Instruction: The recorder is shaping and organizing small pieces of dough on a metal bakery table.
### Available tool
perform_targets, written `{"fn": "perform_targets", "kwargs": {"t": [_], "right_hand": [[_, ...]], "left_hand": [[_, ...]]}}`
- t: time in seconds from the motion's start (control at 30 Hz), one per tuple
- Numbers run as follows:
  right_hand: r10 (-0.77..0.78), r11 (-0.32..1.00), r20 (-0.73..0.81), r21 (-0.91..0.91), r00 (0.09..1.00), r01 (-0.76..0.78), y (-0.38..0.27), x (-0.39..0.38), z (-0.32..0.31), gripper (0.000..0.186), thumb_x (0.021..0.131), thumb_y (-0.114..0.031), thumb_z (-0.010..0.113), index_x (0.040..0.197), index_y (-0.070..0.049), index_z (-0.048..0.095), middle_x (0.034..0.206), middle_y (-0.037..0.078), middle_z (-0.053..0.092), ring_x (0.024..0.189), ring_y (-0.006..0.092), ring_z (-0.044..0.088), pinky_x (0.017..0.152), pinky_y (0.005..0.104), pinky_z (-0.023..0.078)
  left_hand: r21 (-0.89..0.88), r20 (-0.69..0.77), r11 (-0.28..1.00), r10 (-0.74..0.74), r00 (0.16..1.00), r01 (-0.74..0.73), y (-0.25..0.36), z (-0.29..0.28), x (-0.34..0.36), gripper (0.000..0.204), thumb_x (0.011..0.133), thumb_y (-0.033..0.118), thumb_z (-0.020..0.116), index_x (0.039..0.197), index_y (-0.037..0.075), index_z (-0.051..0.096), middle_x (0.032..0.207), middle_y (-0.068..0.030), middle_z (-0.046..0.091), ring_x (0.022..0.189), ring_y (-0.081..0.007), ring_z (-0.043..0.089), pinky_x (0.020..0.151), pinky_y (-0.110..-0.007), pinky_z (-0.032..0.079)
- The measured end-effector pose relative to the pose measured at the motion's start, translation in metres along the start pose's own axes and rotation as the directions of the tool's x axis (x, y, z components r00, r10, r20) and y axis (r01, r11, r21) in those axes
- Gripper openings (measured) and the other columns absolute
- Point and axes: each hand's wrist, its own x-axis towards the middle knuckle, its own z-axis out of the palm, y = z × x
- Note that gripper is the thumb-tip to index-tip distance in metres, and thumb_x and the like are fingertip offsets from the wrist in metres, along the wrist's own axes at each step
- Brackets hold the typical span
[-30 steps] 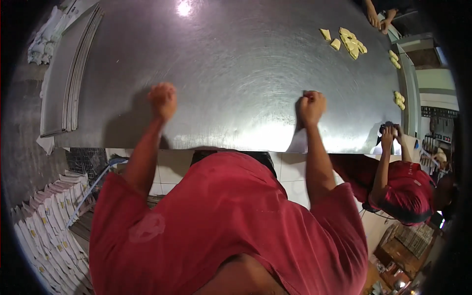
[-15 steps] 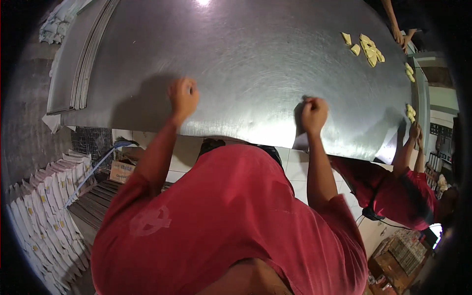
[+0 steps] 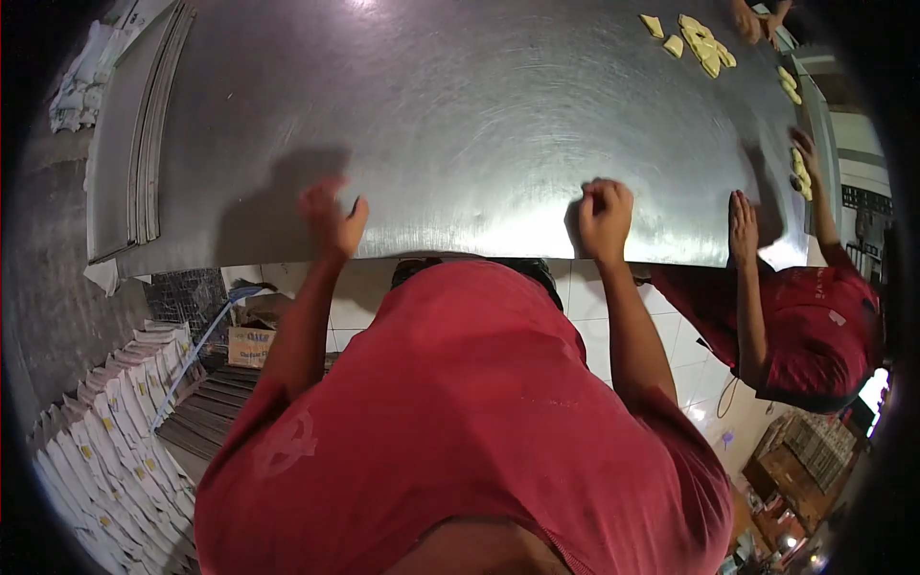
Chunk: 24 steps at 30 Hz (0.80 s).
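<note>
Red short-slv tee (image 3: 460, 402) w/ faded pale ring-like mark (image 3: 287, 447), L side

left hand (image 3: 334, 226) blurred, metal table (image 3: 431, 115) cut off at top

"What's this table (image 3: 431, 125) like?"

"Broad, grey metal, shiny and scuffed with fine curved scratches."

"Anything on it?"

"Toward the far right, a cluster of pale yellow dough pieces (image 3: 706, 48) — with two loose pieces (image 3: 674, 46) just beside it."

"And near the ends?"

"More dough lumps (image 3: 789, 84) in two small groups at the right — and flat sheets (image 3: 120, 153) stacked along the left."
</note>
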Motion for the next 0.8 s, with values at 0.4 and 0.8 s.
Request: {"fn": "perform_targets", "kwargs": {"t": [0.4,0.8], "right_hand": [[0.068,0.863,0.342,0.451,0.937,-0.228,-0.07,0.034,0.019,0.047,0.083,-0.008,0.074,0.128,-0.004,0.06,0.111,0.016,0.066,0.099,0.0282,0.066,0.087,0.0359,0.055],[-0.367,0.869,0.56,0.492,0.743,0.059,-0.089,0.078,0.027,0.041,0.079,-0.013,0.074,0.119,-0.014,0.067,0.117,0.014,0.062,0.108,0.0361,0.055,0.09,0.0431,0.051]], "left_hand": [[-0.587,0.432,0.763,0.01,0.902,0.273,0.139,0.012,0.057,0.053,0.085,0.005,0.075,0.135,0.005,0.057,0.116,-0.0137,0.068,0.103,-0.0211,0.066,0.085,-0.033,0.055],[-0.199,0.214,0.98,0.047,0.976,-0.003,0.091,0.032,0.034,0.074,0.081,0.009,0.072,0.149,0.009,0.042,0.145,-0.0168,0.048,0.134,-0.0371,0.041,0.113,-0.049,0.031]]}}
